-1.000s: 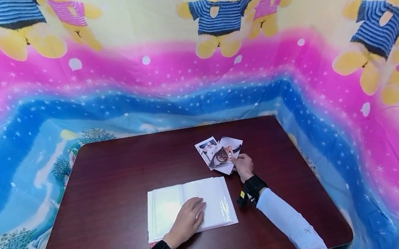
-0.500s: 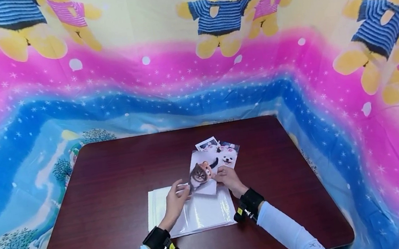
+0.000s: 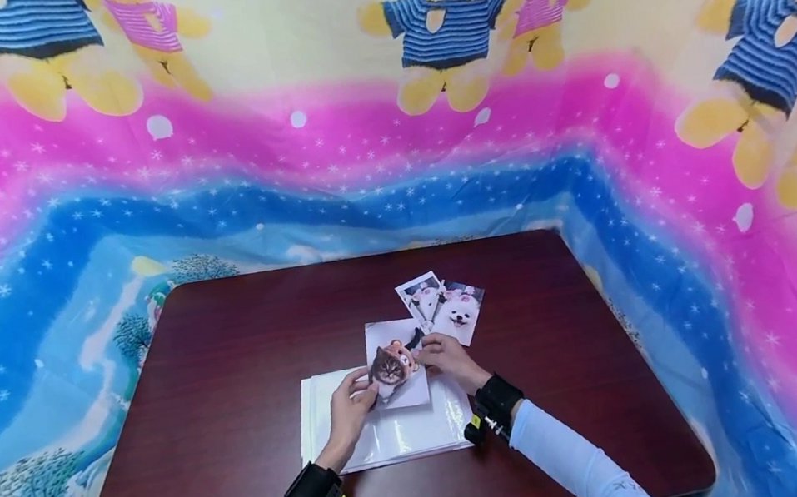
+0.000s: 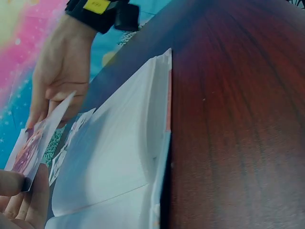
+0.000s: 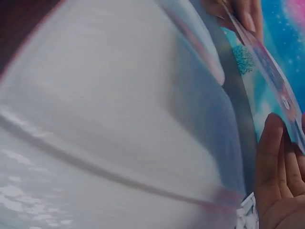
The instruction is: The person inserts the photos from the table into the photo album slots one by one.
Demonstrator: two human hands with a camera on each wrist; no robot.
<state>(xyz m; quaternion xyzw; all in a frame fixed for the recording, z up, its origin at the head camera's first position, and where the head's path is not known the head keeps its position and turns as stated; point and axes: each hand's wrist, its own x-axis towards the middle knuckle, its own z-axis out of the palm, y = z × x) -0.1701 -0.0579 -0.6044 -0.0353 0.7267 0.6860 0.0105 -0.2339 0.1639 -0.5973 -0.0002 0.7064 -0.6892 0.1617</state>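
Left hand (image 3: 348,410) and right hand (image 3: 454,359) each pinch one side of the cat photo (image 3: 396,364), thumb and fingers on its edges, holding it up over the far part of the open album (image 3: 412,440) and apart from the glossy pages. So far, it seems, this one photo has been picked up but not yet set down, and the facing pages in view look bare. Beyond the album, the white dog photo (image 3: 459,316) and a white-bordered photo (image 3: 419,289) lie together on the counter (image 3: 245,344), apparently left to be handled.
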